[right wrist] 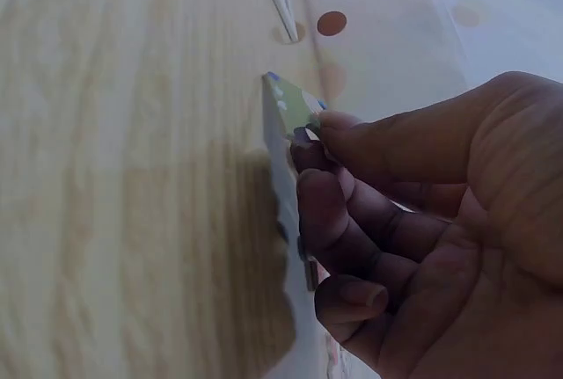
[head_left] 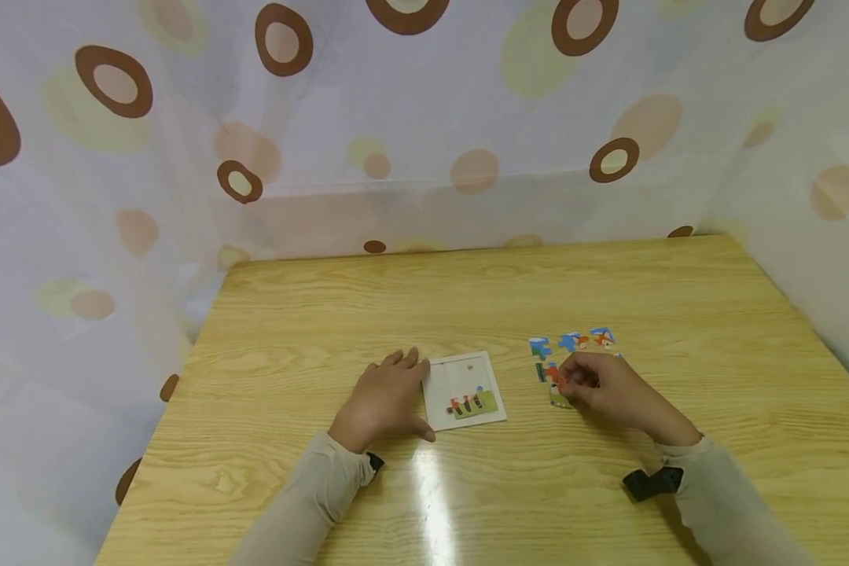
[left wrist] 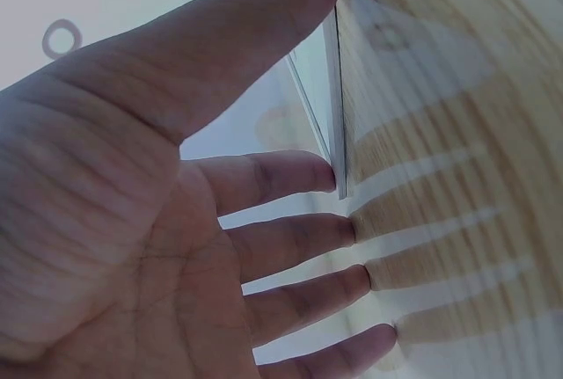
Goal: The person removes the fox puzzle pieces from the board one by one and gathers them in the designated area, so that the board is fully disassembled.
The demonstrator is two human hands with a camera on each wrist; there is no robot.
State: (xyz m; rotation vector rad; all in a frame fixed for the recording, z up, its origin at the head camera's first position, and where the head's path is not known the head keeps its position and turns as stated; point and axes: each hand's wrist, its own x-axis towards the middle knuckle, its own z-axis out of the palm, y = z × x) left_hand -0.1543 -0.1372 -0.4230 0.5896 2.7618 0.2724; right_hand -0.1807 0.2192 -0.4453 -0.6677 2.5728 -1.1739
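A white puzzle board (head_left: 464, 391) with a small picture lies flat on the wooden table (head_left: 467, 291). My left hand (head_left: 389, 401) rests on the table with straight fingers (left wrist: 290, 181) against the board's left edge (left wrist: 337, 106), the thumb along its near side. To the right lie several loose puzzle pieces (head_left: 573, 344). Over them my right hand (head_left: 608, 389) pinches one puzzle piece (right wrist: 290, 106) between thumb and fingertips (right wrist: 321, 194), tilted up on its edge at the table.
A curtain with brown and green rings (head_left: 424, 118) hangs round the table on the far, left and right sides. The table's left edge (head_left: 170, 409) drops off beside my left arm.
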